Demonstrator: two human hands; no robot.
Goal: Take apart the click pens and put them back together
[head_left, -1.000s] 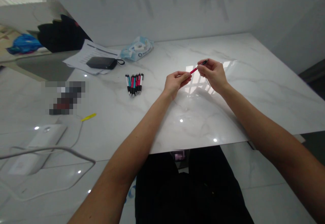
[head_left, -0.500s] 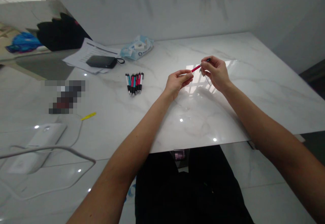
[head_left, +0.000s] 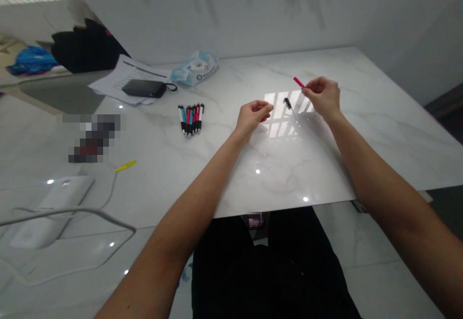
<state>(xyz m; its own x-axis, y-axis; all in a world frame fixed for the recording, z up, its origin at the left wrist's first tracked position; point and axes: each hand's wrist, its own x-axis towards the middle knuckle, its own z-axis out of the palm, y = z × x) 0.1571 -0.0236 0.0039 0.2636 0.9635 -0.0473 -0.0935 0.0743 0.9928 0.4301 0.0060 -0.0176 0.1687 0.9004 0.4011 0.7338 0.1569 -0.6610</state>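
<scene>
Short red pen barrel (head_left: pixel 298 82), tilted, one end pinched in the right hand (head_left: pixel 323 96), thin refill (head_left: pixel 290 106) with black end, separate, just beside it

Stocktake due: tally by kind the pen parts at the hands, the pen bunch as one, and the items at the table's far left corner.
Pen parts: 2 (red barrel in right hand, black-tipped refill)
Pen bunch: 1
Wipes pack: 1
Black case: 1
Paper stack: 1
Total: 6
</scene>
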